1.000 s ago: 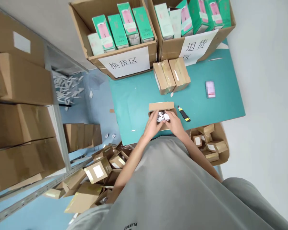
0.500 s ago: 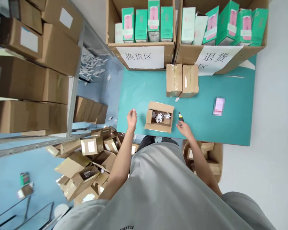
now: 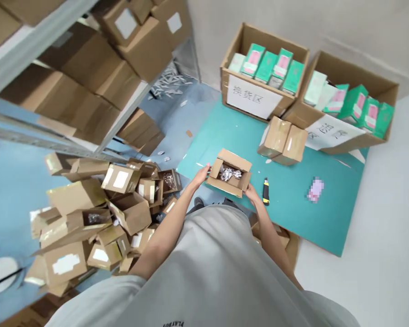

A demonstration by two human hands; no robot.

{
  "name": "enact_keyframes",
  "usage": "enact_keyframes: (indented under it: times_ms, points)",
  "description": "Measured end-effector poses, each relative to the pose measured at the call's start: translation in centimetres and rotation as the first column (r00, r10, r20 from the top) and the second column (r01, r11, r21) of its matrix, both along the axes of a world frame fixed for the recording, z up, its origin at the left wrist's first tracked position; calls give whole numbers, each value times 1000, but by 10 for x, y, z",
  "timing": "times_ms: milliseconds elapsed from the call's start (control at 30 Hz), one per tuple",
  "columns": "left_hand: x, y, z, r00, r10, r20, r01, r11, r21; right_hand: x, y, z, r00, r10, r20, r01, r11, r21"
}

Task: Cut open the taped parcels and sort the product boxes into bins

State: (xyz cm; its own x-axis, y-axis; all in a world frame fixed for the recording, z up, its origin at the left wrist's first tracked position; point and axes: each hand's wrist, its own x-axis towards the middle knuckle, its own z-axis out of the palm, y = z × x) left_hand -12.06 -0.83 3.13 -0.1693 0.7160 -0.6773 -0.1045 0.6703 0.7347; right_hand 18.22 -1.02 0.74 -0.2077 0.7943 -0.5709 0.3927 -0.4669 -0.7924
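Observation:
An open cardboard box [image 3: 224, 185] is at the near left edge of the green table, its flaps folded outward. Crumpled white paper [image 3: 229, 173] lies inside it. My left hand [image 3: 202, 175] grips the box at its left end, and my right hand [image 3: 252, 193] has hold of its right near corner. Some of the fingers are hidden by the box. Just right of my right hand, a black and yellow utility knife [image 3: 266, 192] rests on the table.
Two taped cardboard boxes [image 3: 282, 140] stand on the green table [image 3: 293, 213], in front of two large cartons [image 3: 289, 111] of green packages. A blurred pinkish item [image 3: 315, 190] lies to the right. Discarded boxes [image 3: 85, 227] pile on the floor beside a loaded shelf [image 3: 136, 100].
Both hands have come inward and taken hold of the open box. My right hand has left the utility knife, which stays on the table. The view has turned toward the left.

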Motion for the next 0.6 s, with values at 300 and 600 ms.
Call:
enact_keyframes:
  times_ms: [300,600]
  points:
    - [-162,-174,22,867,497,-31,-487,860,154,-210,-15,25,932,358,-51,-357,934,14]
    - [-286,-339,63,344,937,56,-882,302,362,-458,-79,61,654,674,-344,-684,721,114]
